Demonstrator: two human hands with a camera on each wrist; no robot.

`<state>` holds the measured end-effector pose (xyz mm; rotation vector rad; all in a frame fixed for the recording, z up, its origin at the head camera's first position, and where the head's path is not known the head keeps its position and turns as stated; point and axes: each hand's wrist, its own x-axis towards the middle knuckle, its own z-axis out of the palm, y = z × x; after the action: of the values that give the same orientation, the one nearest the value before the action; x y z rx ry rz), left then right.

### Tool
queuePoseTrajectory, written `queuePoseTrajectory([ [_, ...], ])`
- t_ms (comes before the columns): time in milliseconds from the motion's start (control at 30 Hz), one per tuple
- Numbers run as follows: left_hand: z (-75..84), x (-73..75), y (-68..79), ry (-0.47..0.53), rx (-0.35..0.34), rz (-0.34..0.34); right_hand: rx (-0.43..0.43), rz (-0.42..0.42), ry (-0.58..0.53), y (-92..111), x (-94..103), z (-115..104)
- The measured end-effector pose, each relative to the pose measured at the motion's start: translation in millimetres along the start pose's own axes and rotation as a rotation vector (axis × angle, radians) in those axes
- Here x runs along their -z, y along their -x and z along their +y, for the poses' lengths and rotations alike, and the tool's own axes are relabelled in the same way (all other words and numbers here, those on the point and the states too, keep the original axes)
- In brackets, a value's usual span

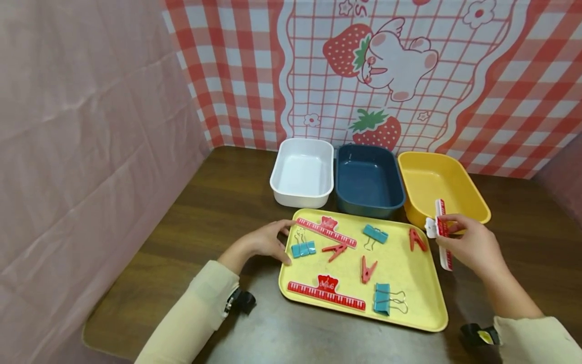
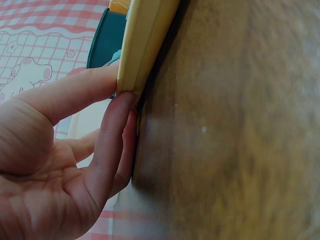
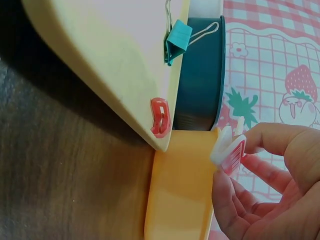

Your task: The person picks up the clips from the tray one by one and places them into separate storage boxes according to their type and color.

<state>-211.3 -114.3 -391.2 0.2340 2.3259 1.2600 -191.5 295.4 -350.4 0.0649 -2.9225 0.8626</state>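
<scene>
My left hand (image 1: 268, 240) is at the left rim of the yellow tray (image 1: 409, 308). In the left wrist view its thumb and fingertips hold that rim. At the tray's right, my right hand (image 1: 475, 247) pinches a red and white piano-key clip (image 1: 444, 258) between thumb and fingers, over the front edge of the yellow bin (image 1: 454, 167). Two more piano-key clips (image 1: 327, 294) lie on the tray. Around them are teal binder clips (image 1: 382, 299) and small red clothespins (image 1: 367, 270). One clothespin (image 3: 160, 118) lies in the tray corner nearest the right hand.
Behind the tray stand a white bin (image 1: 302, 197), a dark blue bin (image 1: 370, 205) and the yellow bin, side by side on a brown wooden table (image 1: 182, 253). A checkered cloth (image 1: 247, 76) hangs behind them, and a pale pink cloth (image 1: 91, 151) hangs at the left.
</scene>
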Motion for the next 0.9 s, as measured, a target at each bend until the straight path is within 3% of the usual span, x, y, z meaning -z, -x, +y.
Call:
queuePoseTrajectory([
  [900, 0.5, -0.5, -1.4, -0.015, -0.002, 0.008, -0.091, 0.018, -0.085, -19, 7.6, 2],
])
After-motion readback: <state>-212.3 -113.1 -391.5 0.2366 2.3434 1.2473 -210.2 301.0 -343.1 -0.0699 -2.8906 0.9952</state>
